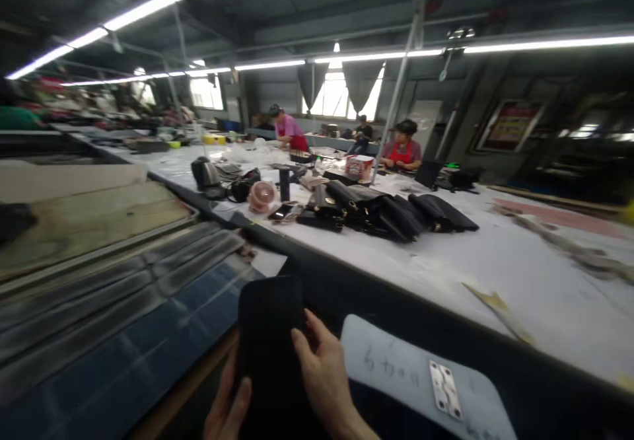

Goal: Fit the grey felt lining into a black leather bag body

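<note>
A flat black panel with rounded top corners is held upright between my two hands, low in the middle of the view. My left hand grips its left edge, thumb on the near face. On the right edge, my right hand pinches it between thumb and fingers. The panel's material is too dark to tell. Just right of my right hand lies a pale blue template board with handwritten marks and a metal hinge plate.
Several black leather bags lie on the long white table, near a pink fan and a phone. Dark strips lie on a bench at left. Co-workers sit or stand across the table.
</note>
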Available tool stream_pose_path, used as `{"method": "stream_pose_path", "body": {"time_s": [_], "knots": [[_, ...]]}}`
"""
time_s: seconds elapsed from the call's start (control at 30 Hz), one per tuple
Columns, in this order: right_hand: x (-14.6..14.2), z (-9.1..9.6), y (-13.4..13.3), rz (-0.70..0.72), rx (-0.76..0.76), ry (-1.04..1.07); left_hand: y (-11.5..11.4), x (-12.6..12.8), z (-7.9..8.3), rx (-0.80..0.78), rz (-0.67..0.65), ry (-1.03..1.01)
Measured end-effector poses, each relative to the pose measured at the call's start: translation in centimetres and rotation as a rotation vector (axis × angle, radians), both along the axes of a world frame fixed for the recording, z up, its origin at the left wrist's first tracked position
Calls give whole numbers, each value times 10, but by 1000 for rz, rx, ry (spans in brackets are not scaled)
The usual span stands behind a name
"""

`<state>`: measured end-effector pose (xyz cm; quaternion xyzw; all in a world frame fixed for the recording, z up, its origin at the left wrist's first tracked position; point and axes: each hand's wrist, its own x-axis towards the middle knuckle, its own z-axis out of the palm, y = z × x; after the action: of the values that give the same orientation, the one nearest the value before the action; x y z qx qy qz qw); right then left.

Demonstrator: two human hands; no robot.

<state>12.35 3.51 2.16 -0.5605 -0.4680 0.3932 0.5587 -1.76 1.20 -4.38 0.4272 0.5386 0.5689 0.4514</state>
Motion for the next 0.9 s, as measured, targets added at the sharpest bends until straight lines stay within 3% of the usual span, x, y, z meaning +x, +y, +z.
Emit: {"method": "stream_pose_path", "body": {"time_s": [0.17,0.3,0.5,0.73,0.9], "knots": [[24,-9,6,-79,-65,-131,22,1,6,-43,-27,-129],[26,-7,6,-164,-25,-153,33,10,9,38,-41,-9],[33,-9,3,-148,-3,-20,29,18,23,204,-22,252],[43,-15,1,-174,-99,-43,22,29,33,220,-49,238],[47,-9,4,-162,-157,-35,29,27,41,238,-32,287]]}}
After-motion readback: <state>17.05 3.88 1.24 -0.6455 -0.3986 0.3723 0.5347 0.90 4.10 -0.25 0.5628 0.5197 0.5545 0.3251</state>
